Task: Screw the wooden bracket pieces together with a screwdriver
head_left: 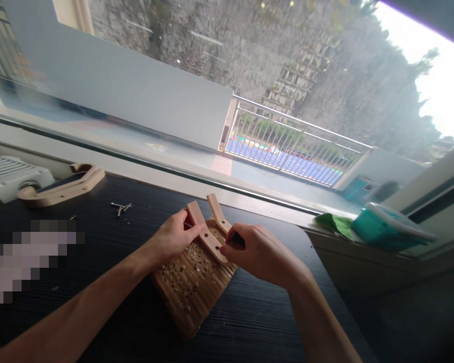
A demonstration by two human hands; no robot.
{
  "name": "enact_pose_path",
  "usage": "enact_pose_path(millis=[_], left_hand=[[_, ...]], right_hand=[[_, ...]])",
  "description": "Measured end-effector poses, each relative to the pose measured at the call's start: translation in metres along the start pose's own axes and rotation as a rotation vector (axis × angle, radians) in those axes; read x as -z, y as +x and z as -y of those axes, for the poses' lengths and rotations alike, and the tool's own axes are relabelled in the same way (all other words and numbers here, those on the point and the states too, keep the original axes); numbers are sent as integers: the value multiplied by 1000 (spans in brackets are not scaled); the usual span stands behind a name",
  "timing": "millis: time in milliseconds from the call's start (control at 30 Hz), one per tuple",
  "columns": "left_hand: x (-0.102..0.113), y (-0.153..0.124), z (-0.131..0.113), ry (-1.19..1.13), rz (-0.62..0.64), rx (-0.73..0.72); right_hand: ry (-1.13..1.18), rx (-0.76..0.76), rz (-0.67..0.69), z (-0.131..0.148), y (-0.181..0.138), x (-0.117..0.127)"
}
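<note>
A bent pale wooden piece (pixel 209 236) with dark holes lies across a thick brown wooden block (pixel 196 297), whose top is pitted with many small holes. My left hand (pixel 176 233) is closed on the piece's upper end, thumb on top. My right hand (pixel 255 249) is closed around a small dark tool (pixel 237 239), mostly hidden by the fingers. Its fingertips are at the lower hole of the piece. Just behind, a second bent wooden piece (pixel 219 216) rests on the block, its lower end hidden by my right hand.
The block sits on a black table (pixel 109 262). Several screws (pixel 121 207) lie at the back left, near a joined wooden frame (pixel 66 189). A teal box (pixel 389 227) and green cloth (pixel 335 225) are on the sill at right. A window (pixel 196 166) runs behind.
</note>
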State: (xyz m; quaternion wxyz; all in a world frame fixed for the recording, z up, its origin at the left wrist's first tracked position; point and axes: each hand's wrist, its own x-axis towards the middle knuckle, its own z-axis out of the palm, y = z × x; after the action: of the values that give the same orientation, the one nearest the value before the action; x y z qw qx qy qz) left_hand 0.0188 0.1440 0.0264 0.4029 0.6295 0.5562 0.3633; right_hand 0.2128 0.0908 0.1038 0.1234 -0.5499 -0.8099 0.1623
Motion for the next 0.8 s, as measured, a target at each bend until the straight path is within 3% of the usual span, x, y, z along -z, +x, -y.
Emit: enact_pose_path(millis=[300,533,800], left_hand=[[-2,0,2,81,3,-16],[-3,-1,-1,20,-109,20],[-4,-4,-6,54,-95,18]], right_hand=[[-71,-16,-19,0,0,0],[-83,-4,38,-7,-2,2],[-113,-7,44,-5,-2,3]])
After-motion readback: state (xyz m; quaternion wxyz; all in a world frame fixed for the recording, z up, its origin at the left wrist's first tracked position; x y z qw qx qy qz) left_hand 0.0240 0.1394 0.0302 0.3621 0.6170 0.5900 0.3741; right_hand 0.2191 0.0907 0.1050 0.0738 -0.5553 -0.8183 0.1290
